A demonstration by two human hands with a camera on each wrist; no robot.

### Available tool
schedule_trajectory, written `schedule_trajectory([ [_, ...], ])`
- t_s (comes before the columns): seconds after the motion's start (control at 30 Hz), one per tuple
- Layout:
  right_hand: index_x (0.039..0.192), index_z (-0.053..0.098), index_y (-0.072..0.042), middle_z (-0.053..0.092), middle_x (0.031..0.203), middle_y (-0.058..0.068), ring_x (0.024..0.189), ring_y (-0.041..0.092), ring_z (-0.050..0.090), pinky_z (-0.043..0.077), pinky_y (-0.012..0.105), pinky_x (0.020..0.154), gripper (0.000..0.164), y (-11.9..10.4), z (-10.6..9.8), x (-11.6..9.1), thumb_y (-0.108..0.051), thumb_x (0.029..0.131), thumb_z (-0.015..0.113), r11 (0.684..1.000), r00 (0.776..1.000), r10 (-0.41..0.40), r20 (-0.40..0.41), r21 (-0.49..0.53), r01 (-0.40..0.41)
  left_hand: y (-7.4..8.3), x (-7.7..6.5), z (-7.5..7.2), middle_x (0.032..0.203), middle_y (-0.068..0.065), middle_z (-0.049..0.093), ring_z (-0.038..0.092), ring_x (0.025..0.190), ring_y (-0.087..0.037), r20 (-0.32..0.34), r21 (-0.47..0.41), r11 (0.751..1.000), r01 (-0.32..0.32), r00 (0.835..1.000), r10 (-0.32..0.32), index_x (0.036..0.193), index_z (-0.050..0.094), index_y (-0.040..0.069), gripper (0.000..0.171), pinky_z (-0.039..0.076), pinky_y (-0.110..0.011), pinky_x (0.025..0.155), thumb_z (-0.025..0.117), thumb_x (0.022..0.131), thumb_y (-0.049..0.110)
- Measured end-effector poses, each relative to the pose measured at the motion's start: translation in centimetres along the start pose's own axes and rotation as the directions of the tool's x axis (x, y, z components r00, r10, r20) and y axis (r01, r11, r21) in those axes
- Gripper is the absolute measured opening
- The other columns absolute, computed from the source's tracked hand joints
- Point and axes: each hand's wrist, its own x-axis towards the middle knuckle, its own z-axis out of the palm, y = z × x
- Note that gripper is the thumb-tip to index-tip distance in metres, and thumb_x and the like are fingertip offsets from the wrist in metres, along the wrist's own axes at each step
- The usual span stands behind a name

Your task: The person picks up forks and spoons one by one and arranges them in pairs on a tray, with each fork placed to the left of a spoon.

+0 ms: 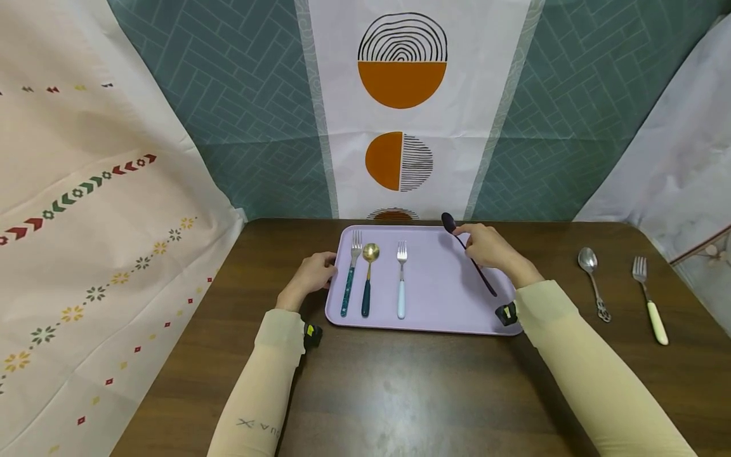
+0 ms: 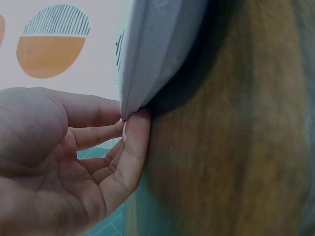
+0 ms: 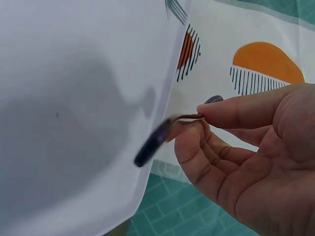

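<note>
A pale purple tray (image 1: 436,279) lies on the brown table. My left hand (image 1: 313,274) holds its left rim, with finger and thumb pinching the tray edge (image 2: 140,64) in the left wrist view. Over the tray's right part, my right hand (image 1: 490,247) pinches a dark spoon (image 1: 448,222) by its thin handle. The spoon slants, bowl toward the back edge and handle end toward the front right. On the tray's left half lie a green-handled fork (image 1: 347,293), a gold spoon with a dark green handle (image 1: 366,298) and a light-blue-handled fork (image 1: 401,298), side by side.
Right of the tray, an ornate silver spoon (image 1: 587,260) and a cream-handled fork (image 1: 657,322) rest on the table (image 1: 422,387). Behind the table hangs a teal and white patterned cloth (image 1: 257,95). A cream printed cloth (image 1: 114,222) drapes along the left side.
</note>
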Motion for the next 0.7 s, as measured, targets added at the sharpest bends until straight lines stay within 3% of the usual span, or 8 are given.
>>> schedule_trajectory([
  [0.27, 0.146, 0.053, 0.003, 0.062, 0.085, 0.016, 0.050, 0.013, 0.047, 0.039, 0.027, 0.051, 0.058, -0.7, 0.2, 0.3, 0.010, 0.090, 0.039, 0.999, 1.000, 0.006, -0.012, -0.039, -0.006, 0.4, 0.1, 0.0, 0.124, -0.024, 0.064, 0.069, 0.102, -0.032, 0.008, -0.007, 1.000, -0.006, 1.000, 0.006, 0.151, 0.049, -0.002, 0.046, 0.062, -0.043, 0.087, 0.051, 0.107, 0.009],
  [0.5, 0.146, 0.055, -0.002, 0.066, 0.095, 0.016, 0.060, 0.017, 0.056, 0.044, 0.028, 0.055, 0.058, -1.8, 0.3, 0.5, 0.006, 0.090, 0.043, 0.996, 1.000, 0.000, -0.024, -0.095, -0.002, 0.3, 0.1, 0.0, 0.124, -0.023, 0.064, 0.069, 0.103, -0.032, 0.009, -0.009, 1.000, 0.001, 1.000, -0.001, 0.152, 0.048, -0.001, 0.046, 0.062, -0.043, 0.088, 0.051, 0.107, 0.010],
  [0.7, 0.147, 0.053, 0.002, 0.064, 0.092, 0.017, 0.049, 0.013, 0.051, 0.043, 0.026, 0.051, 0.058, -1.8, 0.9, 0.8, 0.009, 0.089, 0.043, 1.000, 1.000, -0.009, 0.006, -0.018, 0.009, 0.1, -0.1, -0.1, 0.124, -0.024, 0.064, 0.069, 0.102, -0.032, 0.005, -0.007, 1.000, 0.004, 1.000, -0.004, 0.152, 0.047, -0.001, 0.046, 0.062, -0.043, 0.088, 0.051, 0.107, 0.009],
])
